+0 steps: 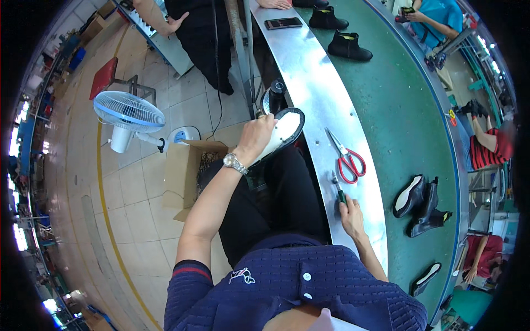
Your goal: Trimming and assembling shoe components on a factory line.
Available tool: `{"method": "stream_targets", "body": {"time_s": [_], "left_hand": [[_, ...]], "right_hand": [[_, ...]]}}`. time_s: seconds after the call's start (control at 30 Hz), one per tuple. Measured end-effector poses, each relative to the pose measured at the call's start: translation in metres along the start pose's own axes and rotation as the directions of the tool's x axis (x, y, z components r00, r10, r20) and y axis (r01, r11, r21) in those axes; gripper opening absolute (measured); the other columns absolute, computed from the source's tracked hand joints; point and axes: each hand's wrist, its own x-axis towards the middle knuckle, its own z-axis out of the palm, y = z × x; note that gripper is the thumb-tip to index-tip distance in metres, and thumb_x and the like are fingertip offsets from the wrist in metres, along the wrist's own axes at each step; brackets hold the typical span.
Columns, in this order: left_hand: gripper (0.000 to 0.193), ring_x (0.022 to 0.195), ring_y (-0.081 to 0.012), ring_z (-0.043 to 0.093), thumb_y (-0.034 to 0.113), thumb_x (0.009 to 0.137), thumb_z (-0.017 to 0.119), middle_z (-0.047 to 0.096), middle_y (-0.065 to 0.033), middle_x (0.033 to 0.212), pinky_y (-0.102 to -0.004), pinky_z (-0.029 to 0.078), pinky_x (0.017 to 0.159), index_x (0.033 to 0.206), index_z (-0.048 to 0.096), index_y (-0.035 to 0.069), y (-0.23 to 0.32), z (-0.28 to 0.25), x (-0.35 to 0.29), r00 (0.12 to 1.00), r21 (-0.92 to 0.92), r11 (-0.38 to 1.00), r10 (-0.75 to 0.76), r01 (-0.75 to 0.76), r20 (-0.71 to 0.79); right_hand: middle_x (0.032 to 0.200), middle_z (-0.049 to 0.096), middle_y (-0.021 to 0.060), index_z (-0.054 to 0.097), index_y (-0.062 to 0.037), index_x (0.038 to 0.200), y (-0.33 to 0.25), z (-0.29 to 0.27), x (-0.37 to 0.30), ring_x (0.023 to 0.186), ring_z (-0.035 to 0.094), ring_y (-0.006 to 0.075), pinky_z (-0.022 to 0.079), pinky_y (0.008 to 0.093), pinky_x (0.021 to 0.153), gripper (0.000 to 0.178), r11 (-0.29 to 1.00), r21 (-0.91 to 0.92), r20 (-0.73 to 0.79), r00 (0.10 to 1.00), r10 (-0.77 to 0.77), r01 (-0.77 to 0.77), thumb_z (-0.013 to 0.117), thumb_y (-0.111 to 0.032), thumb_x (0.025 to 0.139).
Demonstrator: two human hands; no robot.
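My left hand [256,135], closed, grips a black shoe [301,124] with its whitish underside turned up, held over my lap by the metal ledge's inner edge. My right hand [353,218] has its fingers closed round the green handle of a small hand tool [335,183]. The tool's metal end points away from me over the ledge; its exact kind is too small to tell. Just beyond it, red-handled scissors [346,160] lie on the ledge with their blades pointing away.
Along the metal ledge [309,83] runs a green conveyor belt [381,116] carrying black boots [350,47]. A phone [283,23] lies at the ledge's far end. To my left are an open cardboard box [185,176] and a fan [130,113]. Other people work nearby.
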Motion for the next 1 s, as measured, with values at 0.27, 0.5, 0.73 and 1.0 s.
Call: {"method": "stream_targets", "body": {"time_s": [0.27,0.5,0.73,1.0], "left_hand": [[0.033,0.064,-0.03,0.066,0.032,0.095,0.054,0.065,-0.0175,0.07,-0.0432,0.052,0.06,0.082,0.061,0.002,-0.005,-0.001,0.007,0.976,-0.051,0.983,-0.18,0.175,-0.12],[0.064,0.091,-0.0348,0.063,0.038,0.074,0.077,0.065,-0.0248,0.097,-0.04,0.049,0.084,0.115,0.057,-0.007,0.017,-0.038,-0.035,0.958,-0.361,0.906,-0.13,0.22,0.256],[0.082,0.124,-0.0366,0.047,-0.001,0.062,0.079,0.053,-0.0226,0.128,-0.0438,0.033,0.109,0.134,0.041,-0.006,0.056,0.002,-0.072,0.938,-0.146,0.956,-0.28,0.254,-0.202],[0.078,0.124,-0.0368,0.047,0.004,0.065,0.078,0.051,-0.0234,0.131,-0.0453,0.035,0.108,0.134,0.043,-0.008,0.046,0.019,-0.084,0.952,-0.021,0.995,-0.099,0.097,-0.289]], "right_hand": [[0.085,0.062,0.0067,0.034,-0.0033,0.141,-0.125,-0.07,0.05,0.079,0.059,0.0121,0.047,0.0282,0.075,0.053,0.74,0.667,0.416,0.866,-0.276,-0.084,0.056,-0.023,0.096],[0.08,0.064,0.0126,0.021,-0.0039,0.148,-0.193,-0.079,0.149,0.068,0.061,0.0172,0.05,0.0323,0.065,0.062,0.886,0.229,0.537,0.707,-0.461,0.404,0.054,-0.012,0.096],[0.077,0.063,0.0224,0.024,-0.0074,0.148,-0.236,-0.079,0.152,0.067,0.064,0.0347,0.047,0.0434,0.067,0.062,0.888,-0.079,0.689,0.669,-0.28,0.453,0.055,-0.01,0.094],[0.072,0.063,0.0237,0.028,-0.0107,0.148,-0.203,-0.057,0.13,0.061,0.062,0.04,0.048,0.0464,0.06,0.059,0.772,-0.127,0.368,0.753,-0.546,0.622,0.054,-0.011,0.094]]}}
